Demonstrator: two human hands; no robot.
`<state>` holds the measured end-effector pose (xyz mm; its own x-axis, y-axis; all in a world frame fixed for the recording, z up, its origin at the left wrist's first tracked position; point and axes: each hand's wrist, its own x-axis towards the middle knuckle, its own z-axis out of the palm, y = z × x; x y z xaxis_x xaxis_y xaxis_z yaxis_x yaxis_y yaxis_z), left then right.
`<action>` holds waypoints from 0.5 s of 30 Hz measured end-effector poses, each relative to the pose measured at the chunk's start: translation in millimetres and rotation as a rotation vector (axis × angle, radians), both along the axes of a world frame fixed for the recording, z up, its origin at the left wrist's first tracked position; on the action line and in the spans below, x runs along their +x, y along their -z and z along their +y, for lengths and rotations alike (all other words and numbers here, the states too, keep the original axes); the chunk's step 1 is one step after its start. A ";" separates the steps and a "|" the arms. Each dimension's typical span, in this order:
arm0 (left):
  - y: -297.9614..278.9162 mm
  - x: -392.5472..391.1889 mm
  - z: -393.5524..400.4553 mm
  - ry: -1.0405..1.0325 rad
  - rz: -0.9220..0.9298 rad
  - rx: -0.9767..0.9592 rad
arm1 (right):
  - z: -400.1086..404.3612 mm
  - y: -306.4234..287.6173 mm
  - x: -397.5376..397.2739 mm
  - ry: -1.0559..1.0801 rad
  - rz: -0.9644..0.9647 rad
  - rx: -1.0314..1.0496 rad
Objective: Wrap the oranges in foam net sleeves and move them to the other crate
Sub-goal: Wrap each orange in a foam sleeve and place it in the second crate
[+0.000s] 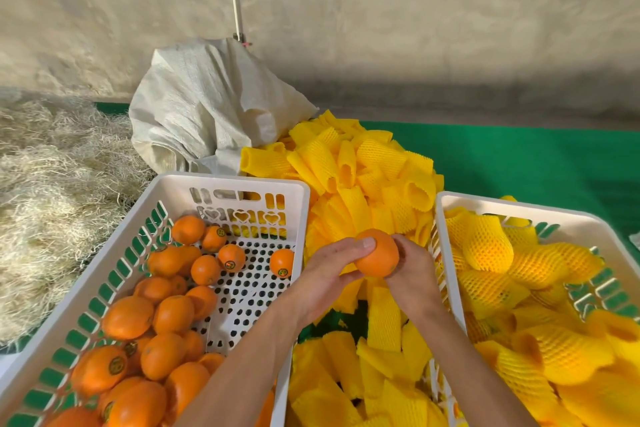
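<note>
Between the two white crates, above the pile of yellow foam net sleeves [374, 180], a bare orange [378, 254] is being gripped by the left hand [337, 262] and the right hand [412, 265], fingers curled around it. Unwrapped oranges are being kept in the left crate [239, 184], sleeved ones in the right crate [450, 204].

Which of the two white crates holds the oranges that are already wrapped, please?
The right crate: its oranges sit in yellow foam sleeves; the left crate holds bare ones.

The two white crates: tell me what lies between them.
In the head view, a pile of loose yellow foam net sleeves fills the gap between the left crate and right crate.
</note>
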<state>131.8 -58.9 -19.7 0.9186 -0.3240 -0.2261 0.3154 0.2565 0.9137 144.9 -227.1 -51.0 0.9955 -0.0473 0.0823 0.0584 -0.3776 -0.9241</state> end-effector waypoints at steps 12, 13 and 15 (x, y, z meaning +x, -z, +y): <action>7.9 6.9 -0.8 -0.253 0.046 0.069 | 1.0 0.3 2.1 -0.042 -0.008 0.075; 8.3 8.1 -1.0 -0.283 0.052 0.077 | 1.7 -0.4 2.6 -0.021 -0.013 0.085; 10.5 10.0 -0.9 -0.332 0.070 0.082 | 1.7 -1.5 4.0 0.049 -0.029 0.101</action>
